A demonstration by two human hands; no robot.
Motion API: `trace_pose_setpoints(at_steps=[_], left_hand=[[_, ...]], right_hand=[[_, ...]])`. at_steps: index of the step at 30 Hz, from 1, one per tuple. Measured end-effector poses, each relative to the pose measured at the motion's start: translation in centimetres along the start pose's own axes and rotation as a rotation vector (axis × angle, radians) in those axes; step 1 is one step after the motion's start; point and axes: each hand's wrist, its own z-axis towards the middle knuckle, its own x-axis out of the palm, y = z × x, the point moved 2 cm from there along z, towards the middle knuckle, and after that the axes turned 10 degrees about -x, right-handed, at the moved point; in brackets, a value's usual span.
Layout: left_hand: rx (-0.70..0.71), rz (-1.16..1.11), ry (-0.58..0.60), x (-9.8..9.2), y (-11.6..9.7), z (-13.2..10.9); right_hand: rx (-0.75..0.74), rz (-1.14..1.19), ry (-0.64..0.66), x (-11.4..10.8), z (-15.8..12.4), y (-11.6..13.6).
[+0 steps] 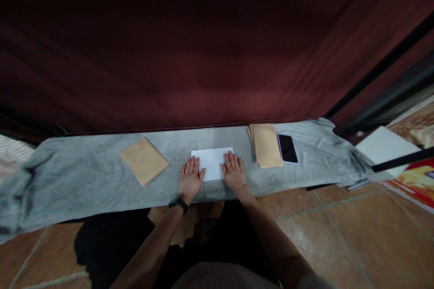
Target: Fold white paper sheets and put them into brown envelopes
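A white sheet of paper [213,163] lies flat on the grey cloth in the middle. My left hand [190,177] rests flat on its left edge, fingers extended, with a dark band on the wrist. On the paper's right edge lies my right hand [233,171], palm down with the fingers spread. Both hands hold nothing. One brown envelope [144,161] lies tilted to the left of my left hand. To the right of my right hand is a small stack of brown envelopes [267,145].
A dark-screened phone [288,148] lies right of the envelope stack. The long narrow surface is covered with grey cloth [84,171]. Behind it hangs a dark red curtain [203,76]. Dark bars and a white board [386,149] are at the right.
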Motion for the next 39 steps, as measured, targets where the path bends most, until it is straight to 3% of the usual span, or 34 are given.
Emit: trace_pose_setpoints(at_steps=[9,18,23,26,29,34,39], left_hand=[[-0.002,-0.038,-0.009,0.0,0.0,0.0],[-0.001,-0.05,-0.046,0.1,0.0,-0.4],[-0.007,-0.062,-0.071,0.0,-3.2,0.7],[0.13,-0.088,0.024,0.6,-5.8,2.0],[0.155,-0.103,0.075,1.6,-6.8,2.8],[0.11,-0.1,0.045,2.5,-5.6,2.6],[0.004,-0.118,-0.023,1.9,-3.6,2.3]], right_hand=[[-0.007,-0.016,-0.016,0.0,0.0,0.1],[0.077,-0.043,-0.052,-0.4,-0.4,-0.5],[-0.004,0.041,-0.005,-0.1,2.1,1.5],[-0.136,0.154,0.034,0.3,3.9,2.7],[-0.188,0.175,0.066,0.6,4.3,2.5],[-0.173,0.066,0.107,0.8,3.1,0.7],[-0.097,0.008,0.072,0.7,2.4,-0.2]])
